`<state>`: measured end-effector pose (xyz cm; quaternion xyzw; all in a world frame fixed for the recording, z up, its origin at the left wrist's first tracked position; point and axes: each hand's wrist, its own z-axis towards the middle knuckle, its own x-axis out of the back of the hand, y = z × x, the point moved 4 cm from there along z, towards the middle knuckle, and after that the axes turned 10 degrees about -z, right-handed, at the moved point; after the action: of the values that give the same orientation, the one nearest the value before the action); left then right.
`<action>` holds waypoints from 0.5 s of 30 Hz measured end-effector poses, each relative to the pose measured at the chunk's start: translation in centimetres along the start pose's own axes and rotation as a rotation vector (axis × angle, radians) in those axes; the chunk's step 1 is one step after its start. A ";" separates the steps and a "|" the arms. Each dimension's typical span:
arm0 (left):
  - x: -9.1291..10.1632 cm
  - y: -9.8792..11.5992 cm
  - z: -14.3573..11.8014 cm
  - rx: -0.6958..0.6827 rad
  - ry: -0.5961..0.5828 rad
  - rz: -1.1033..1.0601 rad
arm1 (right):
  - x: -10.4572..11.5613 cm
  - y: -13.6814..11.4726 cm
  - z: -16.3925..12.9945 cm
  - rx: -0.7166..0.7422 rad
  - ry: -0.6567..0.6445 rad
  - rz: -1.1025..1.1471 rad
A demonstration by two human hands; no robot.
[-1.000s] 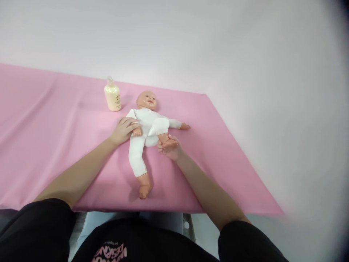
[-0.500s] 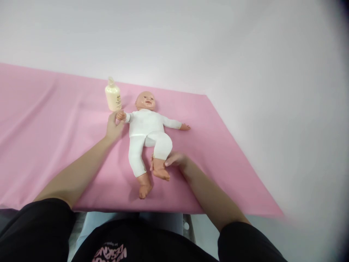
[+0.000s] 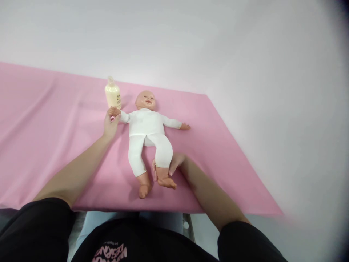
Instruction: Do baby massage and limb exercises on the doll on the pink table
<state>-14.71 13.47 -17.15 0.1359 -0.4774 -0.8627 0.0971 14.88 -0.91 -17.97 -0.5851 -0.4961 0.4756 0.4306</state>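
A baby doll point(image 3: 146, 123) with a white cloth body lies on its back on a pink-covered table, head away from me. My left hand point(image 3: 110, 124) is closed around the doll's arm at the left, near its small hand. My right hand point(image 3: 176, 163) reaches from the right beneath the doll's lower leg and wraps it just above the foot; its fingertips show on the leg's inner side. The doll's other leg and other arm rest on the cloth. Just behind my left hand stands a cream pump bottle point(image 3: 112, 95), its base partly hidden.
The pink cloth point(image 3: 60, 120) covers the table, with folds at the left. A pale wall point(image 3: 174, 43) rises behind the table. The table's front edge is close to my body, and its right edge slants outward toward me.
My left hand has moved the doll's arm outward to the left and slightly away from me. With my right hand, the held leg has come straighter, its foot shifting toward me and right.
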 end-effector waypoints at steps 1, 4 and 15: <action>-0.2 0.2 -0.1 -0.012 -0.021 0.011 | -0.1 0.1 -0.1 0.027 -0.041 0.034; -0.7 1.3 -0.6 -0.097 -0.106 0.078 | 0.3 0.7 -0.6 0.172 0.037 0.166; -3.6 3.8 -3.3 -0.383 -0.654 0.532 | 3.9 0.1 -1.4 0.404 0.713 0.571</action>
<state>-10.04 9.93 -15.13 -0.2908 -0.3334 -0.8780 0.1829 16.47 2.89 -18.29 -0.7286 -0.0360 0.4314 0.5307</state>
